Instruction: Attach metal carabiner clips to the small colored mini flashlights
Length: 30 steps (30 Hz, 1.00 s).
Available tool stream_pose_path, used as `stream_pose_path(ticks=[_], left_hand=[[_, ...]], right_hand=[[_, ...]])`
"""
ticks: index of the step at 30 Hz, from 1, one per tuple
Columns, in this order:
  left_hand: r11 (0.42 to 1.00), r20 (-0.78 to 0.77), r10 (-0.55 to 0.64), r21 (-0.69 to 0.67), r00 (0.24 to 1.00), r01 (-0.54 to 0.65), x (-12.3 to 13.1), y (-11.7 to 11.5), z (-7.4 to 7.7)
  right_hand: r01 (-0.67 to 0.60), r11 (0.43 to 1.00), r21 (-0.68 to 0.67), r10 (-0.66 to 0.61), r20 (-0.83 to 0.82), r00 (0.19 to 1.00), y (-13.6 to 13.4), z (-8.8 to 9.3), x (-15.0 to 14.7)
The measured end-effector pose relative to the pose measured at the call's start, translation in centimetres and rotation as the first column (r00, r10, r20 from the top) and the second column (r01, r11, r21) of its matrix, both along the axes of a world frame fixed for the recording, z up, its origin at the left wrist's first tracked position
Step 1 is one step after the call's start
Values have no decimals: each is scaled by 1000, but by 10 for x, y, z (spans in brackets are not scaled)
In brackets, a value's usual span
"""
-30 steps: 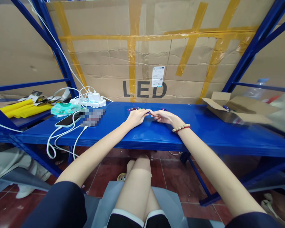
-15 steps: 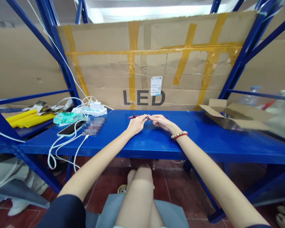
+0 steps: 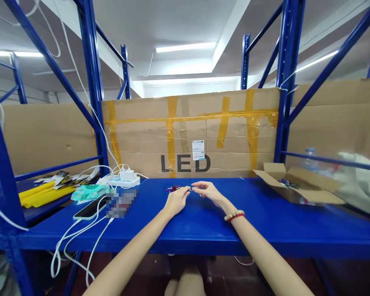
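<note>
My left hand [image 3: 176, 200] is closed over a small shiny purple-and-red item [image 3: 172, 188] just above the blue tabletop. Part of that item sticks out beyond the knuckles, and the rest is hidden under the fingers, so its exact kind is unclear. A tiny metal piece [image 3: 191, 189] shows at the left fingertips. Facing it from the right is my right hand [image 3: 208, 192], with index finger and thumb apart and their tips close to the metal piece. Whether they touch it I cannot tell. A beaded bracelet [image 3: 233, 215] with a red band circles the right wrist.
On the blue table [image 3: 234, 234], a phone [image 3: 91, 207] with white cables and a power strip [image 3: 125, 179] lie left. Beside them are a teal packet [image 3: 88, 192] and yellow items [image 3: 46, 194]. An open cardboard box [image 3: 308, 195] stands right. Taped cardboard [image 3: 135, 139] closes the back.
The view has tilted up, showing more ceiling and less floor. My right fingers have parted slightly from the metal piece, while my left hand keeps its hold on the purple-and-red item.
</note>
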<state>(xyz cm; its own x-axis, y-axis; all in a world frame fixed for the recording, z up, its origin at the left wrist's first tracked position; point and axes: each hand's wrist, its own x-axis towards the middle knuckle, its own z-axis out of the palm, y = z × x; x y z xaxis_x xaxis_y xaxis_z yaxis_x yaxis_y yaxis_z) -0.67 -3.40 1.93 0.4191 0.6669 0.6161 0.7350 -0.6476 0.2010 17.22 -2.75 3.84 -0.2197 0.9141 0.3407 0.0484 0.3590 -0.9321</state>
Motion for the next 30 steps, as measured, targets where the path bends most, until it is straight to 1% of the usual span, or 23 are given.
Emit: stream_pose_path(ticks=[5, 9, 12, 16, 20, 23, 27, 30], left_hand=[[1000, 3, 5, -29, 1000, -5, 0, -2, 2], [996, 14, -39, -80, 999, 40, -1, -2, 3], [992, 13, -59, -107, 998, 60, -2, -2, 4], [992, -30, -51, -117, 998, 47, -3, -1, 4], [990, -71, -71, -126, 995, 62, -2, 2, 3], [991, -82, -62, -122, 995, 52, -1, 4, 1], [991, -81, -71, -121, 994, 61, 0, 5, -1], [988, -88, -77, -144, 993, 63, 0, 5, 0]], right_hand=[[6, 997, 81, -9, 40, 999, 2, -1, -4], [67, 986, 156, -74, 39, 996, 7, -4, -4], [66, 978, 198, -78, 53, 996, 8, -6, -4], [56, 978, 202, -74, 84, 994, 9, -7, -3], [67, 967, 245, -105, 145, 984, 11, -8, 2], [75, 962, 263, -127, 186, 974, 11, -8, 4], [106, 959, 263, -164, 210, 964, 8, -8, 4], [101, 964, 247, -157, 218, 963, 7, -9, 5]])
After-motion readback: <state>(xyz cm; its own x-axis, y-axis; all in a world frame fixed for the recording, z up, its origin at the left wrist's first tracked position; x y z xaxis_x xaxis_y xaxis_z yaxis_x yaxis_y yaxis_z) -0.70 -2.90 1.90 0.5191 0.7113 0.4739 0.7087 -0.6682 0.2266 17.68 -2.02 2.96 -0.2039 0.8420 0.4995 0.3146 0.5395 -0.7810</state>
